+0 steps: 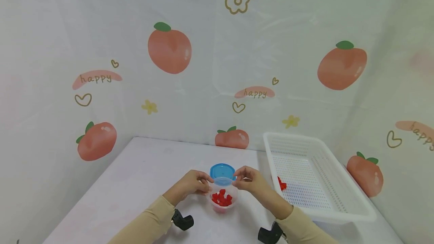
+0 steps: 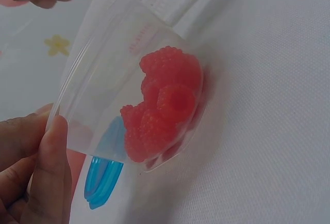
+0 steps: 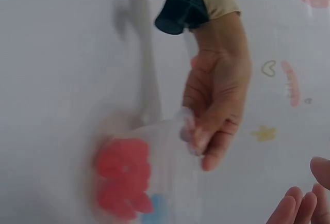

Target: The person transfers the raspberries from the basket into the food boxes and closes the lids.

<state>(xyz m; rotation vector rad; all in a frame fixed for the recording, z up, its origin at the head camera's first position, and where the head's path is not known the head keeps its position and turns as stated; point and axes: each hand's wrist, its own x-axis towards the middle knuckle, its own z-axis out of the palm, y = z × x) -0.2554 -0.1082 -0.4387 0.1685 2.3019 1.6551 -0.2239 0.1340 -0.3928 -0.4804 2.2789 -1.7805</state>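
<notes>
A clear plastic cup (image 2: 103, 79) stands upright on a white table (image 1: 159, 168), a cluster of red raspberries (image 2: 165, 102) in its bottom. A person's 2 hands are raised around it. The left hand (image 1: 192, 183) pinches the cup's rim between thumb and fingers. The right hand (image 1: 252, 182) is near the opposite side, its fingers bent and thumb held apart from them, with nothing visible in its grasp. Just behind the cup is a round blue lid (image 1: 222, 170), partly seen through the clear plastic. To the right sits a white slotted basket (image 1: 295, 143) with a few small red pieces (image 1: 282, 185) near its left side. Both arms wear beige sleeves (image 1: 154, 215) and small black wrist devices (image 1: 183, 220). The pale backdrop (image 1: 196, 101) is printed with peaches, hearts and the word "happy".
</notes>
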